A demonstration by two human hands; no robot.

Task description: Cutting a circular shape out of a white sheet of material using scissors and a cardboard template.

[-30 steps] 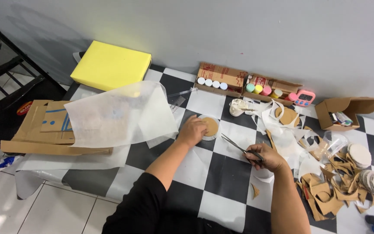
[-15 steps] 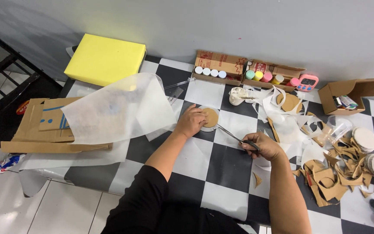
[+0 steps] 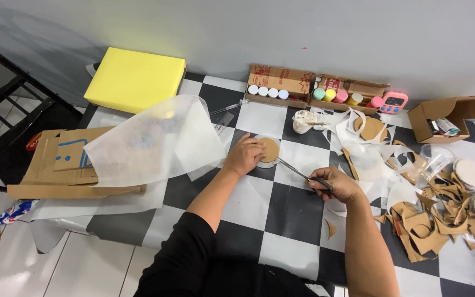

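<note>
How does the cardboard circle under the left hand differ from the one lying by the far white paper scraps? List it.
The near cardboard circle is pinned by the left hand; the far cardboard circle lies untouched. The near one sits on a clear round piece; the far one lies among white paper scraps. The far one looks bigger. Both are brown, flat and round.

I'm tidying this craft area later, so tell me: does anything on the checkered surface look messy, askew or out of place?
Yes. A heap of brown cardboard offcuts lies strewn at the right, with one stray triangular scrap apart on a black square. White paper strips curl loosely around a cardboard disc. A large translucent sheet droops over the flattened cardboard box.
</note>
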